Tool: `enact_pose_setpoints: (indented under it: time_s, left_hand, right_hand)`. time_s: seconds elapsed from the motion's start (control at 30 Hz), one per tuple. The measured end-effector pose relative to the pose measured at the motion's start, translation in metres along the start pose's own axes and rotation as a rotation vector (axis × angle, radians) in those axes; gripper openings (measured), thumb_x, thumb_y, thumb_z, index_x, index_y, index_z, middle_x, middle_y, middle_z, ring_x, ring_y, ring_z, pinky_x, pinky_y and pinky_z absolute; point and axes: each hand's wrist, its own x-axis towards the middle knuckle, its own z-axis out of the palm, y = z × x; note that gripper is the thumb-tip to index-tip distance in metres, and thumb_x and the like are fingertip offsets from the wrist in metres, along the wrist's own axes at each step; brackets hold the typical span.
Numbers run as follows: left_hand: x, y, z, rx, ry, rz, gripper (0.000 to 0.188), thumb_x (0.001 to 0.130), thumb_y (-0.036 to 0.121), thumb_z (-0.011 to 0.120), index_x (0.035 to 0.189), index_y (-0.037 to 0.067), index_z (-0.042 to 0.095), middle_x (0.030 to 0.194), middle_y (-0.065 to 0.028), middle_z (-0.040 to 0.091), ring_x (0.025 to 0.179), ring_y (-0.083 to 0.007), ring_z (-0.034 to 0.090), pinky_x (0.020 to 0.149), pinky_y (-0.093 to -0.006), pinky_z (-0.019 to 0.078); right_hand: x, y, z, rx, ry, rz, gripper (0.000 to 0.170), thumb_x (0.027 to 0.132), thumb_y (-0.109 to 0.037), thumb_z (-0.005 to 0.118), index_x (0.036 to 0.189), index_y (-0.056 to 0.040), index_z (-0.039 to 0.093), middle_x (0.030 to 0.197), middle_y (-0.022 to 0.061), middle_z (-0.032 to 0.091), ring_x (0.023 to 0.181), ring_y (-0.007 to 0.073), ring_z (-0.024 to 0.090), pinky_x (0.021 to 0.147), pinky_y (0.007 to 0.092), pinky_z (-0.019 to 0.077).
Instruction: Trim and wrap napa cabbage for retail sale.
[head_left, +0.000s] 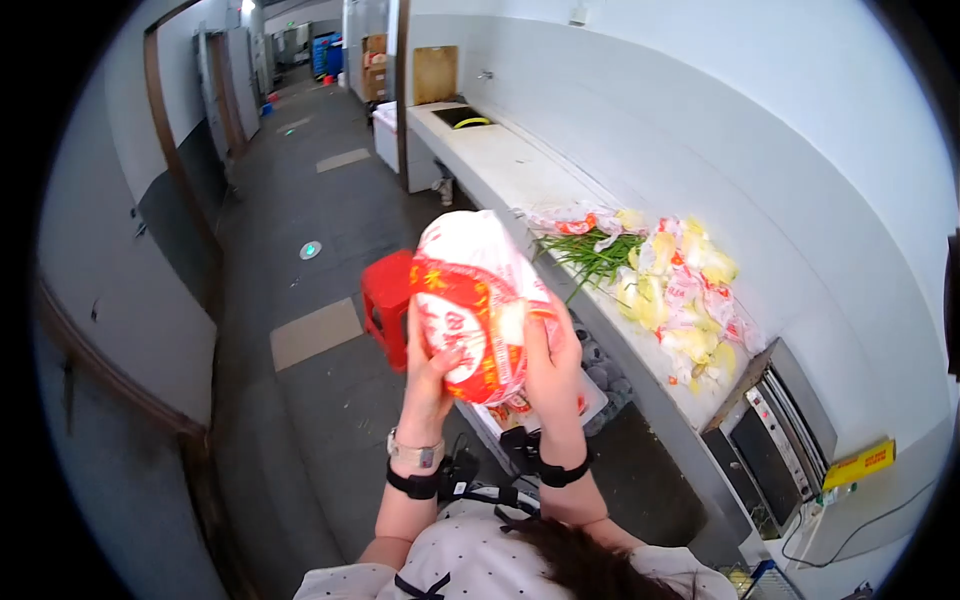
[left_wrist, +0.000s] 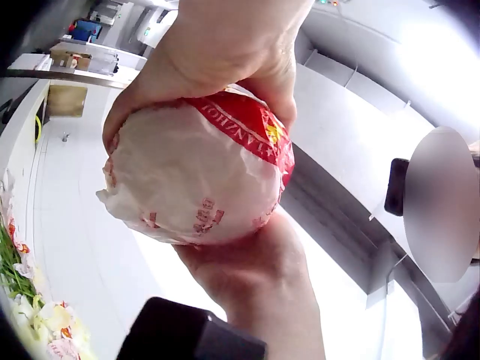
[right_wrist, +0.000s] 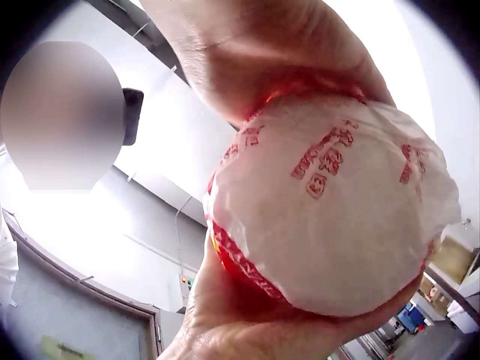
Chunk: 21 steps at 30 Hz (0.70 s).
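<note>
A rounded bundle in red-and-white printed wrapping (head_left: 465, 310) is raised in front of the person's chest. The left hand (head_left: 432, 380) grips its left side, thumb across the printed face. From the other side the right hand (head_left: 550, 350) holds it, fingers curled round the wrapping. In the left wrist view, the pale crinkled end of the bundle (left_wrist: 191, 176) faces the camera between both palms. The right wrist view has the same kind of pale end with small red print (right_wrist: 337, 202). What lies inside is hidden by the wrapping.
On the long white counter (head_left: 510, 150) lie green stalks (head_left: 590, 255) and a heap of yellowish leaves (head_left: 650, 300) mixed with torn printed wrappers. A red plastic stool (head_left: 385, 300) stands on the floor. Below the hands is a white tray (head_left: 595, 400); an oven (head_left: 770, 440) stands at right.
</note>
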Motion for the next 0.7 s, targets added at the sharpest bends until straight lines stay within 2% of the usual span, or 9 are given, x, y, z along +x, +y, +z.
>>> enact_pose_setpoints:
  time_s: [0.1,0.13,0.2,0.27,0.33,0.43,0.5,0.63,0.7]
  left_hand:
    - [0.000,0.002,-0.014,-0.089,-0.035,-0.039,0.091,0.067,0.012,0.065,0.141,0.008,0.011,0.131,-0.0146,0.038,0.113,-0.0250,0.048,0.092,-0.0388,0.0456]
    - [0.002,0.001,-0.019,-0.161,-0.084,-0.036,0.081,0.070,0.017,0.065,0.138,0.007,0.020,0.129,-0.0146,0.042,0.112,-0.0255,0.050,0.091,-0.0382,0.0465]
    - [-0.002,0.006,-0.026,-0.367,-0.063,-0.142,0.070,0.072,0.024,0.065,0.131,0.006,0.033,0.125,-0.0141,0.047,0.109,-0.0251,0.053,0.090,-0.0382,0.0472]
    - [0.000,0.000,-0.044,-0.541,-0.179,-0.033,0.060,0.078,0.036,0.063,0.126,0.007,0.042,0.123,-0.0114,0.051,0.107,-0.0239,0.054,0.088,-0.0409,0.0482]
    - [0.002,-0.002,-0.052,-0.591,-0.183,0.042,0.060,0.078,0.037,0.062,0.126,0.007,0.041,0.123,-0.0114,0.051,0.108,-0.0240,0.054,0.088,-0.0411,0.0481]
    - [0.008,0.001,-0.050,-0.597,-0.097,0.050,0.060,0.079,0.038,0.061,0.126,0.007,0.041,0.123,-0.0114,0.051,0.108,-0.0241,0.054,0.088,-0.0415,0.0479]
    - [0.010,0.005,-0.047,-0.581,-0.057,0.039,0.060,0.079,0.040,0.060,0.126,0.007,0.041,0.123,-0.0114,0.051,0.108,-0.0242,0.054,0.088,-0.0418,0.0478]
    - [0.013,0.009,-0.044,-0.543,-0.015,0.006,0.060,0.080,0.042,0.058,0.126,0.007,0.041,0.123,-0.0113,0.052,0.108,-0.0244,0.054,0.089,-0.0423,0.0476]
    - [0.014,0.010,-0.041,-0.514,-0.006,-0.018,0.060,0.081,0.043,0.057,0.126,0.007,0.041,0.123,-0.0113,0.052,0.108,-0.0245,0.054,0.089,-0.0426,0.0475]
  right_hand:
    - [0.009,0.012,-0.011,-0.069,0.023,0.004,0.028,0.089,-0.003,0.040,0.114,0.0055,0.050,0.104,0.0103,0.058,0.091,0.0119,0.055,0.079,0.0236,0.0442]
    - [0.012,0.017,-0.014,-0.106,0.028,-0.005,0.026,0.092,-0.005,0.038,0.112,0.0064,0.050,0.105,0.0095,0.057,0.093,0.0120,0.055,0.080,0.0242,0.0448]
    - [0.020,0.020,-0.018,0.221,0.072,0.101,0.024,0.092,-0.006,0.037,0.110,0.0048,0.050,0.103,0.0110,0.058,0.092,0.0166,0.059,0.078,0.0300,0.0491]
    - [0.029,0.037,-0.033,0.332,0.101,0.166,0.025,0.092,-0.009,0.039,0.111,0.0034,0.048,0.105,0.0132,0.057,0.092,0.0229,0.060,0.077,0.0350,0.0515]
    - [0.037,0.049,-0.044,0.455,0.166,0.229,0.026,0.092,-0.009,0.040,0.114,0.0028,0.046,0.109,0.0130,0.056,0.098,0.0238,0.058,0.082,0.0375,0.0494]
    - [0.041,0.064,-0.060,0.551,0.073,0.370,0.035,0.088,-0.005,0.040,0.122,0.0023,0.041,0.117,0.0146,0.051,0.107,0.0247,0.052,0.091,0.0415,0.0436]
    - [0.039,0.065,-0.062,0.632,0.054,0.352,0.044,0.084,-0.001,0.040,0.127,0.0018,0.035,0.123,0.0164,0.046,0.115,0.0250,0.045,0.099,0.0420,0.0355]
    - [0.032,0.031,-0.063,0.721,0.253,0.144,0.054,0.082,-0.001,0.045,0.134,-0.0018,0.029,0.135,0.0152,0.034,0.126,0.0232,0.034,0.105,0.0400,0.0248]
    - [0.025,0.000,-0.046,0.125,0.371,-0.231,0.057,0.080,0.000,0.046,0.135,-0.0002,0.027,0.138,0.0161,0.030,0.129,0.0235,0.029,0.107,0.0391,0.0199]
